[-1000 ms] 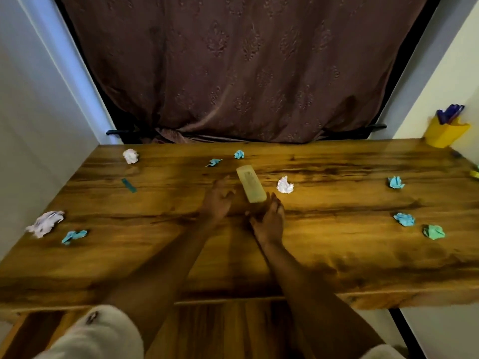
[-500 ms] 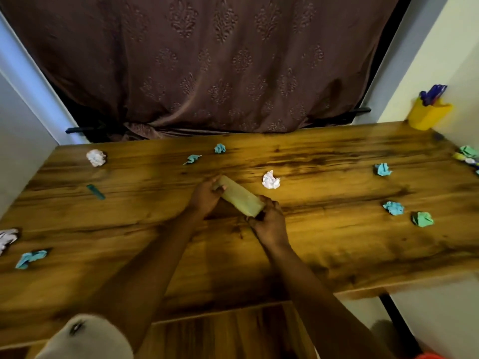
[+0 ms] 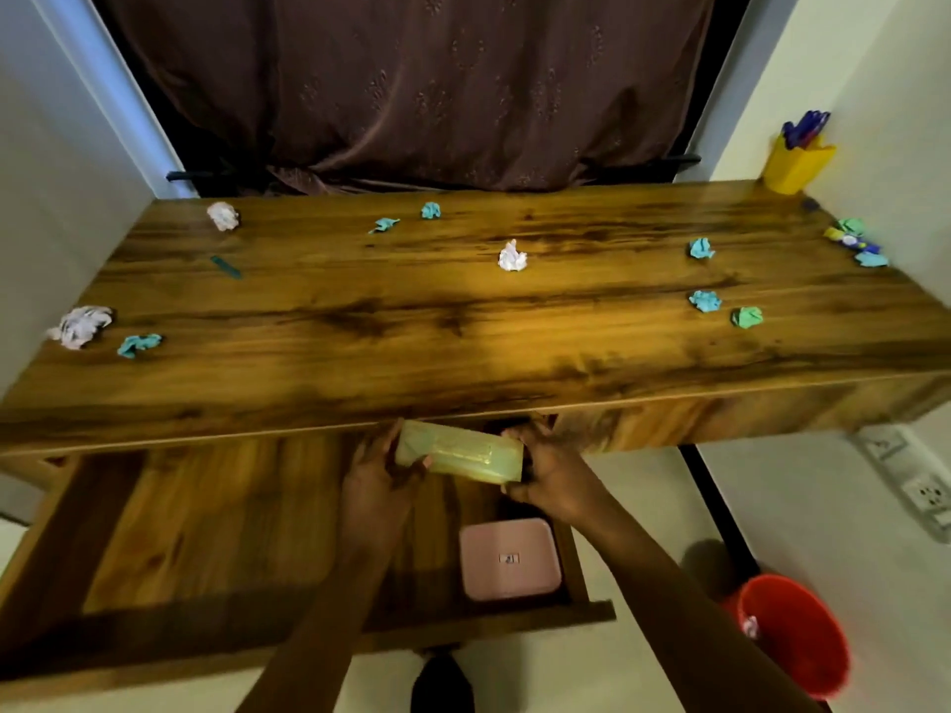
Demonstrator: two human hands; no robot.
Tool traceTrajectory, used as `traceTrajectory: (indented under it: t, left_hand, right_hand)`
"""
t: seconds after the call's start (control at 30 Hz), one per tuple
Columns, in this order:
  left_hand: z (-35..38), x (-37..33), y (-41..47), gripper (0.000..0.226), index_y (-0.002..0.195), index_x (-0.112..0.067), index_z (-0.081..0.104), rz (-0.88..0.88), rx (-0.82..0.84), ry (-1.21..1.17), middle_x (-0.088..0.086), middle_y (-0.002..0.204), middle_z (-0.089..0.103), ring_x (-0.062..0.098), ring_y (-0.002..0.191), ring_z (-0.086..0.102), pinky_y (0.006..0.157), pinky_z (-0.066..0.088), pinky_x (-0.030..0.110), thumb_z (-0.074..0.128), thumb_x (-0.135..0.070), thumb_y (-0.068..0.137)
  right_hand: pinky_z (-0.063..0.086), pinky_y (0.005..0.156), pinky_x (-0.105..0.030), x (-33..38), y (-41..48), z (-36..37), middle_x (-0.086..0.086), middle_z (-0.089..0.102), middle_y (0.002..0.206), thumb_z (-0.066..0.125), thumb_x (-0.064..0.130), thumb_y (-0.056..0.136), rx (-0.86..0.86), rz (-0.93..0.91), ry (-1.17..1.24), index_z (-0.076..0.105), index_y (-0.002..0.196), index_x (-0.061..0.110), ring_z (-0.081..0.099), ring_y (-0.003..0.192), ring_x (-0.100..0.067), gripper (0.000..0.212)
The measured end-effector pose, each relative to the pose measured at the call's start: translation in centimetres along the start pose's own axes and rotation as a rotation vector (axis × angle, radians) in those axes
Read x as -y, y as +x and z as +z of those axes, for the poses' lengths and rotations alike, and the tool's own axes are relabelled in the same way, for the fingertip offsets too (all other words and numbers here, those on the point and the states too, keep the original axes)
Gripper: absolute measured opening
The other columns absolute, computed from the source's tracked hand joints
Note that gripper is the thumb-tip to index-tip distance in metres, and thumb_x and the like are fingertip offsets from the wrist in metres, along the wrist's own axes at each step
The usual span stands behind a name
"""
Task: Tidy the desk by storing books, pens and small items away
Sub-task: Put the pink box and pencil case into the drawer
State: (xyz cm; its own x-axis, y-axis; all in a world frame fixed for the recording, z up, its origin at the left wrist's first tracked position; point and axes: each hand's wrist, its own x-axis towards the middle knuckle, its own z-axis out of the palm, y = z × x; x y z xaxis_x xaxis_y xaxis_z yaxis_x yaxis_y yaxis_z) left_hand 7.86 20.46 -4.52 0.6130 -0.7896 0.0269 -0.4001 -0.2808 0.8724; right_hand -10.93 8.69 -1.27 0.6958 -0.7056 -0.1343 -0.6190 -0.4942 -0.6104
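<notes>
A long yellow-green translucent case (image 3: 458,455) hangs level just below the desk's front edge, above the pulled-out wooden drawer (image 3: 216,527). My left hand (image 3: 378,476) grips its left end and my right hand (image 3: 548,473) grips its right end. A pink lidded box (image 3: 509,558) lies in the drawer's right part, below the case. On the wooden desk (image 3: 411,326) lie several crumpled paper balls, among them a white one (image 3: 512,258) near the middle, and a small teal strip (image 3: 225,266) at the left.
A yellow pen holder (image 3: 795,164) with blue pens stands at the desk's back right corner. Small items (image 3: 857,241) lie along the right edge. A red bucket (image 3: 795,635) stands on the floor at the right, wall sockets (image 3: 921,488) above it. A brown curtain hangs behind.
Both hands have carried the case off the desk top, toward me and down over the open drawer. It has turned from slanting to level.
</notes>
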Motion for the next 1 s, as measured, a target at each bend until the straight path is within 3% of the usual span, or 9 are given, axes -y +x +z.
traceTrajectory:
  t: [0.17, 0.3, 0.37, 0.47, 0.53, 0.67, 0.83, 1.0]
  left_hand:
    - [0.6, 3.2, -3.1, 0.059, 0.139, -0.016, 0.044, -0.208, 0.144, 0.055, 0.009, 0.128, 0.059, 0.023, 0.113, 0.059, 0.094, 0.05, 0.041, 0.067, -0.015, 0.085]
    - [0.7, 3.2, -3.0, 0.038, 0.126, -0.006, 0.057, -0.37, 0.322, 0.184, 0.014, 0.126, 0.06, 0.031, 0.115, 0.057, 0.098, 0.046, 0.039, 0.059, -0.016, 0.09]
    - [1.2, 3.3, -3.0, 0.044, 0.133, -0.005, 0.048, -0.384, 0.399, 0.128, 0.014, 0.137, 0.049, 0.033, 0.123, 0.049, 0.103, 0.041, 0.036, 0.055, -0.006, 0.09]
    - [2.3, 4.5, -2.7, 0.052, 0.139, -0.009, 0.041, -0.347, 0.41, 0.06, 0.018, 0.142, 0.043, 0.035, 0.125, 0.046, 0.101, 0.043, 0.048, 0.051, 0.004, 0.09]
    - [2.8, 5.6, -2.6, 0.051, 0.138, -0.01, 0.043, -0.338, 0.414, 0.084, 0.016, 0.141, 0.045, 0.034, 0.124, 0.048, 0.1, 0.045, 0.046, 0.05, 0.004, 0.09]
    - [2.9, 5.6, -2.8, 0.05, 0.139, -0.009, 0.041, -0.326, 0.454, 0.065, 0.018, 0.141, 0.045, 0.035, 0.121, 0.049, 0.096, 0.047, 0.049, 0.05, 0.003, 0.091]
    - [2.3, 4.2, -3.7, 0.051, 0.142, -0.019, 0.038, -0.259, 0.411, 0.175, 0.009, 0.144, 0.044, 0.027, 0.124, 0.049, 0.098, 0.046, 0.038, 0.052, -0.01, 0.094]
    - [1.0, 1.5, -5.1, 0.046, 0.138, -0.029, 0.044, -0.038, 0.249, 0.319, 0.003, 0.133, 0.056, 0.02, 0.113, 0.058, 0.091, 0.048, 0.032, 0.054, -0.024, 0.093]
  right_hand:
    - [0.039, 0.101, -0.034, -0.4, 0.4, 1.3, -0.007, 0.044, 0.135, 0.071, 0.024, 0.078, 0.205, -0.116, -0.411, 0.039, 0.137, 0.016, 0.046, 0.122, -0.024, 0.068]
    - [0.011, 0.118, -0.043, -1.5, 2.9, 2.6, -0.008, 0.051, 0.134, 0.059, 0.02, 0.086, 0.363, -0.246, -0.822, 0.044, 0.135, 0.018, 0.039, 0.132, -0.027, 0.051]
    - [0.013, 0.119, -0.045, -2.4, 3.7, 3.3, -0.009, 0.055, 0.131, 0.056, 0.014, 0.088, 0.406, -0.265, -0.934, 0.049, 0.13, 0.018, 0.039, 0.133, -0.028, 0.043]
    - [0.018, 0.117, -0.046, -2.9, 4.0, 3.6, -0.008, 0.057, 0.129, 0.058, 0.01, 0.087, 0.454, -0.254, -0.99, 0.058, 0.122, 0.019, 0.036, 0.135, -0.029, 0.036]
    - [0.023, 0.116, -0.044, -2.5, 3.9, 3.1, -0.009, 0.055, 0.131, 0.057, 0.006, 0.086, 0.428, -0.235, -0.926, 0.058, 0.124, 0.016, 0.038, 0.133, -0.029, 0.039]
    - [0.038, 0.106, -0.036, -1.6, 2.0, 2.0, -0.004, 0.056, 0.131, 0.052, 0.011, 0.092, 0.176, -0.162, -0.586, 0.052, 0.13, 0.022, 0.048, 0.124, -0.024, 0.04]
    - [0.035, 0.103, -0.027, -1.9, -2.3, 3.4, 0.0, 0.051, 0.134, 0.047, 0.017, 0.094, -0.08, -0.083, -0.263, 0.053, 0.13, 0.023, 0.046, 0.124, -0.019, 0.037]
    - [0.033, 0.099, -0.018, -2.1, -6.0, 4.0, 0.001, 0.055, 0.13, 0.048, 0.016, 0.093, -0.258, -0.01, 0.034, 0.058, 0.124, 0.022, 0.05, 0.12, -0.015, 0.033]
